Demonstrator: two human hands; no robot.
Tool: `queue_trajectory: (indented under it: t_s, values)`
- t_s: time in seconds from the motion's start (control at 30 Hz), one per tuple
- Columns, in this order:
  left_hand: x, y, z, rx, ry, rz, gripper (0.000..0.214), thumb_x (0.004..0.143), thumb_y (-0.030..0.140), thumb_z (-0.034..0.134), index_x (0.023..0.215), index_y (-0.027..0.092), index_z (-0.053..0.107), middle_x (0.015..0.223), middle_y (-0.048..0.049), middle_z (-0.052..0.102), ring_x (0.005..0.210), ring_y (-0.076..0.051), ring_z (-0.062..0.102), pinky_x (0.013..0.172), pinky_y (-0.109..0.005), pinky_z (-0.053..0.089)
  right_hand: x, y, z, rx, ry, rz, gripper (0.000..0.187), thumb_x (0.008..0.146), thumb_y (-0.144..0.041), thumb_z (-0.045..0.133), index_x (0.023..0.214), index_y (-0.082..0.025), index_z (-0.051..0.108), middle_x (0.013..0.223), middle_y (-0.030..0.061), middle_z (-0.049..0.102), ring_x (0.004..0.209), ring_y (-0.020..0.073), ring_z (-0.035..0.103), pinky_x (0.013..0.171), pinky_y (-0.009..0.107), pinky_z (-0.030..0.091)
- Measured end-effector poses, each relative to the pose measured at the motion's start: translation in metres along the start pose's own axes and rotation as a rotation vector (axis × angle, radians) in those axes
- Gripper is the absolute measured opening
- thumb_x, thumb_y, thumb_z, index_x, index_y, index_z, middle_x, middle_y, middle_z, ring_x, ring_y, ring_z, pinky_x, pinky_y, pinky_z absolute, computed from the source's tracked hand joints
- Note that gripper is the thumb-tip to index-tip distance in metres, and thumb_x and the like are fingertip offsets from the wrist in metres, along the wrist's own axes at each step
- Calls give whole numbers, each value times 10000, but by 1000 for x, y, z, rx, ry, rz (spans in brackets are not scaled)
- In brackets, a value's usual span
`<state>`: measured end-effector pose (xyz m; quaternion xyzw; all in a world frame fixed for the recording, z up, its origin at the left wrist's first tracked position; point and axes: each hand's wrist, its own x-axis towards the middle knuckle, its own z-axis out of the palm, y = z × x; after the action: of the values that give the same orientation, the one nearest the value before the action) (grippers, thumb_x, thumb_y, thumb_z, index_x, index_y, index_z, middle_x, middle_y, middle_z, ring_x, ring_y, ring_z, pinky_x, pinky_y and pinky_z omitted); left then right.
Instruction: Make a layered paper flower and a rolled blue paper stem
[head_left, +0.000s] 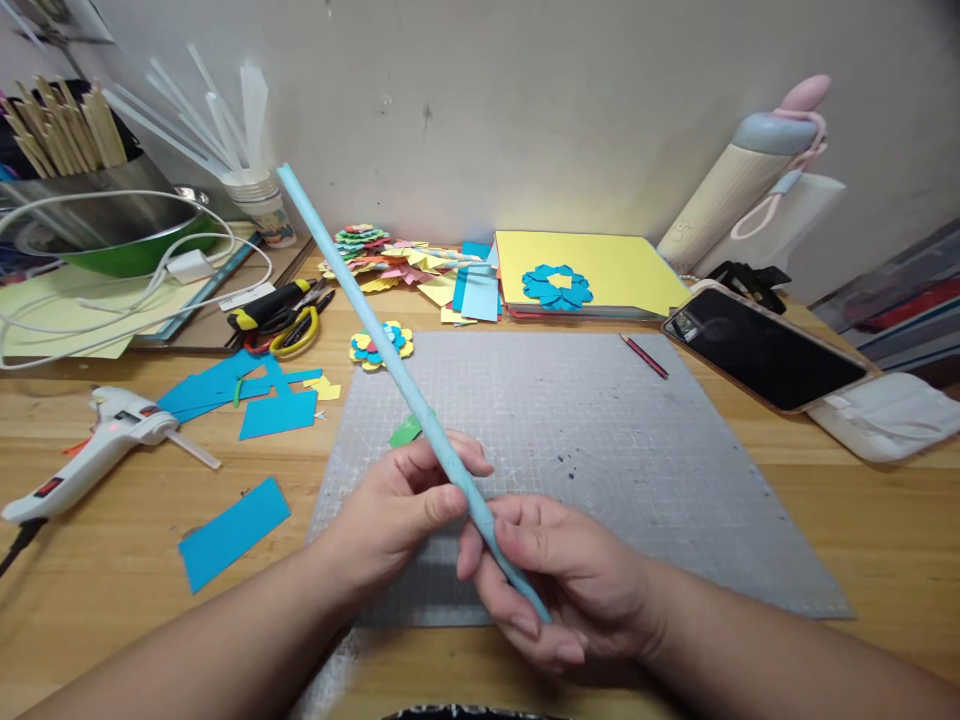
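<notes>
left hand (405, 510): thumb and fingers pinched on my blue paper stick (375, 325)
right hand (570, 580): closed round its lower end
tip: I reckon even finger pressure, twisting gently over the cutting mat (600, 430)

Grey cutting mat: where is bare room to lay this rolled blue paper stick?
The grey cutting mat is bare between the red pencil and the right hand. Crowded: the table's left, with blue paper scraps and the white glue gun.

View: one camera worn on the person's head.
Direction: forward and down, across the wooden desk (862, 500) toward the wall (525, 100).
Nearness: close above the left hand (397, 515) and the right hand (570, 585).
Lower edge: both forearms enter here.
</notes>
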<state>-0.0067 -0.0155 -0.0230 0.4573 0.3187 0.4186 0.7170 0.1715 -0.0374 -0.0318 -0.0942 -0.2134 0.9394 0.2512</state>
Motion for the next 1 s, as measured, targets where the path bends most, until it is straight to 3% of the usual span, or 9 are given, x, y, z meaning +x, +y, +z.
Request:
queue_trajectory:
  t_s: [0.17,0.47,0.67,0.83,1.0]
  values:
    - [-1,1,1,-31,-16,-29,217,741,429,771,878,265,739,916,13,575,798,-92,532,668,-167,433,0,-1,1,-10,7,6,283,947,-353,536,970,-90,641,578,-11,593,307,42,440,272,125,301]
    - [-2,2,1,-68,17,-128,187,811,375,717,936,236,733,787,14,614,542,-42,487,564,-191,415,0,-2,0,-44,99,-4,325,905,-441,584,995,-131,627,616,-15,631,314,55,498,265,121,348]
    - [-2,3,4,-72,54,-117,269,784,394,743,1018,261,734,924,-13,691,727,-85,599,717,-208,478,1,-2,3,-237,266,-103,272,895,-418,612,923,-148,594,555,-51,600,284,21,425,272,101,286]
    - [1,6,7,-49,86,-59,192,727,355,790,807,199,713,681,22,630,556,-71,541,562,-205,441,1,1,6,-393,332,-99,343,840,-484,656,899,-163,550,559,-74,569,295,21,413,280,118,268]
    - [2,11,6,82,129,-65,224,714,377,790,775,176,714,662,8,633,629,-113,568,614,-246,464,2,1,8,-528,400,-146,370,829,-514,647,878,-170,520,561,-84,547,319,18,411,306,128,278]
